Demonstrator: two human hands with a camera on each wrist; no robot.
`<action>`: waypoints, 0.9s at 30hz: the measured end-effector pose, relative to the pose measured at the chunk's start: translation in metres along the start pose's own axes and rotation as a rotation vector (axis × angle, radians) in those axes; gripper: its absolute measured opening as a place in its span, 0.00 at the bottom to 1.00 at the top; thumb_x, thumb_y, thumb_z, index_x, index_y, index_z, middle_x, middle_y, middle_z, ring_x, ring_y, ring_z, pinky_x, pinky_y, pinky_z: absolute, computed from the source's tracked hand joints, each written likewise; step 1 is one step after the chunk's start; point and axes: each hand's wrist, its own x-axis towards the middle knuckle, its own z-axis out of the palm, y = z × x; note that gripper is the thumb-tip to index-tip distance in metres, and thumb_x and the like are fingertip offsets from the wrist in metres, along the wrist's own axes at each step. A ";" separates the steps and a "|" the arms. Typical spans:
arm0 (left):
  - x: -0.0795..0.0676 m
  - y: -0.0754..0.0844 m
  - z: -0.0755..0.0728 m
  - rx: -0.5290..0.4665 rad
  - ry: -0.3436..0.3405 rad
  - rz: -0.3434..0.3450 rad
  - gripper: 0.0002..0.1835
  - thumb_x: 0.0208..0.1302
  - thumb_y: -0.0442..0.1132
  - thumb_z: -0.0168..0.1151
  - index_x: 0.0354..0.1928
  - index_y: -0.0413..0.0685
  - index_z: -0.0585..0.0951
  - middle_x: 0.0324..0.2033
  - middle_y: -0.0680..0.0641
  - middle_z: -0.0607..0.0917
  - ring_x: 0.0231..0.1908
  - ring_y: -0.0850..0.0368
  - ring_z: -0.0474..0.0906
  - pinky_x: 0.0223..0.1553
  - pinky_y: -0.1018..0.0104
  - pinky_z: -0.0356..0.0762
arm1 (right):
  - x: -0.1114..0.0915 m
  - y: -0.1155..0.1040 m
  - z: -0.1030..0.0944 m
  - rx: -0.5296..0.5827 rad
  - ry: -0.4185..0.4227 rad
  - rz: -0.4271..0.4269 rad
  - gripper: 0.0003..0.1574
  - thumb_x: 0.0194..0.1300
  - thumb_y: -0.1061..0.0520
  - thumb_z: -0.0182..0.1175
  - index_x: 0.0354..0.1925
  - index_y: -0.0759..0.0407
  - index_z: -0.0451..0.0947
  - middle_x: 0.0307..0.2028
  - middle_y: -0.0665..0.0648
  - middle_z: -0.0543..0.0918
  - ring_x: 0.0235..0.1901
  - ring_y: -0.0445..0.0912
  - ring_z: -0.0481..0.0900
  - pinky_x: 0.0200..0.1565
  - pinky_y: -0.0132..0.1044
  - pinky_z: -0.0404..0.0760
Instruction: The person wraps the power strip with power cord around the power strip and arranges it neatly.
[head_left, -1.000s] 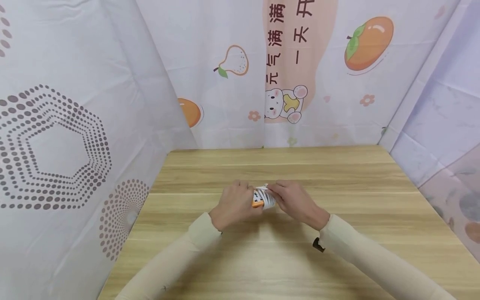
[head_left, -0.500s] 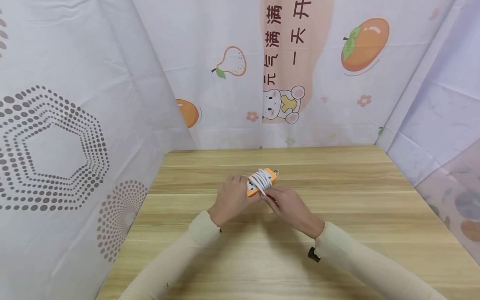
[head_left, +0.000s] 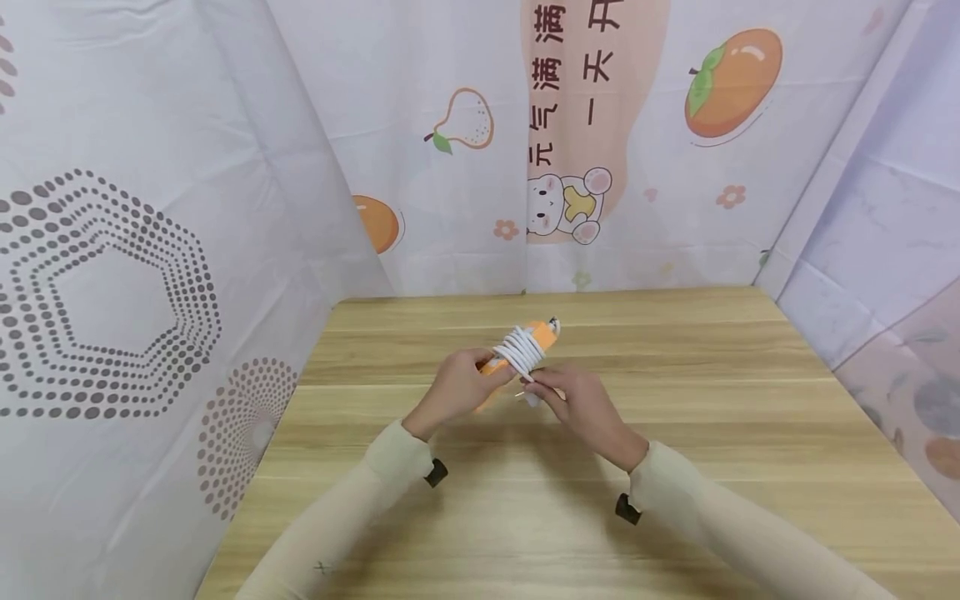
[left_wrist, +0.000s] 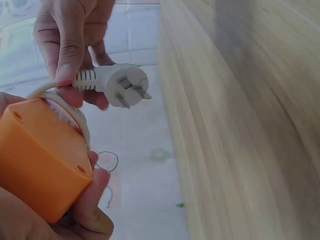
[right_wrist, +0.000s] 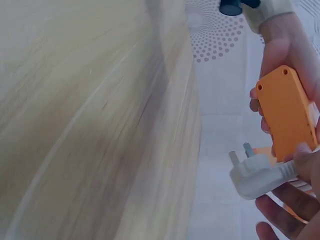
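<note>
An orange and white power strip is held above the table, tilted with its far end up to the right. Several turns of white cord wrap its middle. My left hand grips the near end, its thumb lying by the cord. Just behind the plug, my right hand pinches the cord between thumb and fingers. The white plug sticks out below those fingers, its metal prongs bare in the left wrist view. In the right wrist view the strip's plain orange back faces the camera.
The wooden table lies under both hands. A patterned curtain hangs behind its far edge, and another curtain borders the left side. Dark wrist devices show at both sleeves.
The power strip has turned from nearly level to pointing up and right, and its far end has come into sight. My right hand has moved from its top to its lower side, bringing the plug into view.
</note>
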 end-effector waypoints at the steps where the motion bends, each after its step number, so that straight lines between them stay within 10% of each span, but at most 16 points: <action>1: 0.000 0.000 -0.001 -0.009 -0.011 0.001 0.23 0.70 0.56 0.65 0.49 0.42 0.86 0.33 0.52 0.83 0.26 0.59 0.72 0.26 0.65 0.70 | 0.000 0.000 0.000 0.027 0.006 0.020 0.07 0.64 0.57 0.71 0.41 0.54 0.91 0.38 0.49 0.89 0.39 0.43 0.85 0.38 0.42 0.82; 9: -0.001 -0.005 -0.001 -0.077 -0.104 0.079 0.18 0.68 0.52 0.66 0.49 0.46 0.86 0.38 0.52 0.83 0.31 0.59 0.74 0.30 0.65 0.74 | 0.002 0.003 -0.002 0.208 -0.052 0.273 0.11 0.57 0.49 0.77 0.36 0.50 0.88 0.34 0.45 0.86 0.30 0.40 0.83 0.33 0.36 0.81; 15: -0.001 -0.012 0.002 -0.125 -0.226 0.129 0.21 0.65 0.56 0.70 0.52 0.51 0.83 0.40 0.52 0.84 0.34 0.57 0.79 0.35 0.62 0.80 | 0.003 0.011 -0.001 0.227 -0.116 0.309 0.14 0.56 0.49 0.80 0.37 0.49 0.86 0.30 0.43 0.85 0.27 0.45 0.79 0.30 0.35 0.78; 20: 0.008 -0.017 0.013 0.120 -0.123 0.213 0.23 0.64 0.66 0.67 0.45 0.56 0.83 0.34 0.58 0.82 0.31 0.60 0.77 0.30 0.66 0.76 | 0.004 0.025 0.009 0.394 -0.143 0.360 0.27 0.58 0.57 0.78 0.54 0.51 0.80 0.42 0.48 0.86 0.33 0.44 0.83 0.33 0.38 0.83; 27: 0.017 -0.023 0.031 0.387 -0.019 0.251 0.24 0.63 0.65 0.67 0.38 0.52 0.82 0.31 0.57 0.79 0.30 0.63 0.73 0.29 0.68 0.72 | 0.001 0.044 0.019 0.711 -0.303 0.640 0.26 0.64 0.67 0.67 0.60 0.60 0.76 0.34 0.60 0.87 0.22 0.51 0.85 0.25 0.42 0.83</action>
